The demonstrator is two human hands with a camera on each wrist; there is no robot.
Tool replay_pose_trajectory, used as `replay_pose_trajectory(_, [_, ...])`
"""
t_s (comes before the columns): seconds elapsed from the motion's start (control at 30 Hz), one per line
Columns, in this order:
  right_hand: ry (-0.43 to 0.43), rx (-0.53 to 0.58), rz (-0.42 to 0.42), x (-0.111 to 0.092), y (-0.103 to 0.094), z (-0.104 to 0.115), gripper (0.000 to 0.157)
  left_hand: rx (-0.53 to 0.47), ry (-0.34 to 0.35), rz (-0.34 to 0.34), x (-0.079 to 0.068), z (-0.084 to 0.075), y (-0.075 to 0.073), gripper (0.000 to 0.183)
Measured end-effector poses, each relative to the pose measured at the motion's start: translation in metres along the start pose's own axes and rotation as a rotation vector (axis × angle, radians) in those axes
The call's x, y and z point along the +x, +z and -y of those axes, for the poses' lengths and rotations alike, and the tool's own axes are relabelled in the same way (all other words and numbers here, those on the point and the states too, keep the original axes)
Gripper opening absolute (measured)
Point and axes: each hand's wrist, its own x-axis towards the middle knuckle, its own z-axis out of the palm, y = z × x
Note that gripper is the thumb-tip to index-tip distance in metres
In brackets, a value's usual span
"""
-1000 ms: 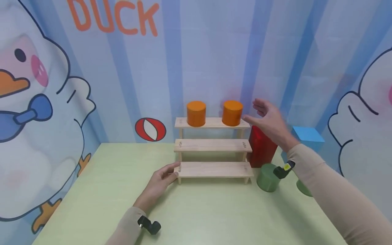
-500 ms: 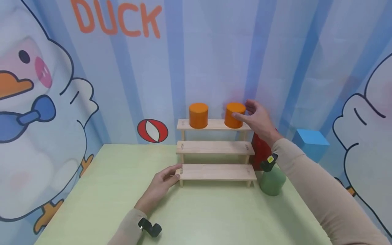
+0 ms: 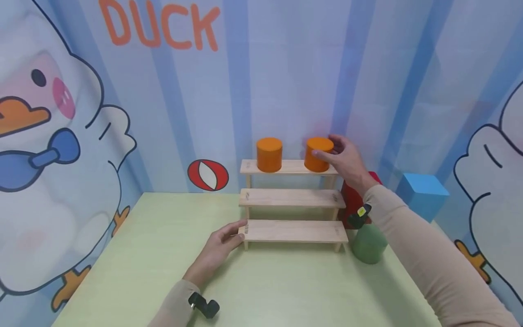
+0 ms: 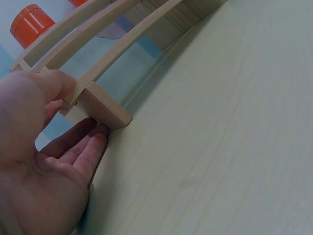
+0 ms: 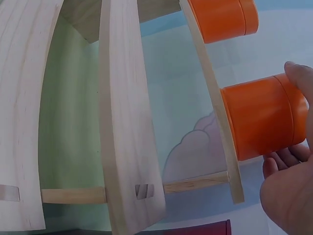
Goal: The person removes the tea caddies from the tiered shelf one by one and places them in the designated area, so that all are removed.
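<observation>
A three-tier wooden step shelf [image 3: 292, 230] stands on the table against the backdrop. Two orange round canisters sit upright on its top tier: one to the left [image 3: 269, 156] and one to the right [image 3: 312, 164]. My right hand [image 3: 348, 162] holds the right canister, its thumb across the front near the lid and its other fingers behind; the right wrist view shows this canister [image 5: 261, 120] still on the board. My left hand [image 3: 218, 247] grips the left end of the lowest tier. In the left wrist view the thumb lies over the board and the fingers [image 4: 88, 154] touch the end leg.
Right of the shelf stand a red box [image 3: 352, 200], partly behind my forearm, and a green round canister [image 3: 369, 247]. A blue box [image 3: 422, 195] is farther right. The backdrop [image 3: 286, 68] with printed ducks rises behind the pale green table [image 3: 163, 245].
My right hand has come in from the right and closed its thumb and fingers around the right orange canister. My left hand has stayed at the shelf's left end. The head view has shifted slightly.
</observation>
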Motion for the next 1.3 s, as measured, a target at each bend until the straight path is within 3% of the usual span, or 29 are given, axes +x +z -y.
replay_pose_trajectory(0.57, [0.000,-0.009,0.003,0.0030,0.0084,0.0035,0.079,0.014,-0.004,-0.001,0.0003,0.0002,-0.0032,0.044])
replay_pose_trajectory(1.3, [0.052,-0.032,-0.017,0.0035,0.0043,0.0001,0.084,-0.009,0.016,0.021,-0.0001,0.0010,-0.0025,0.045])
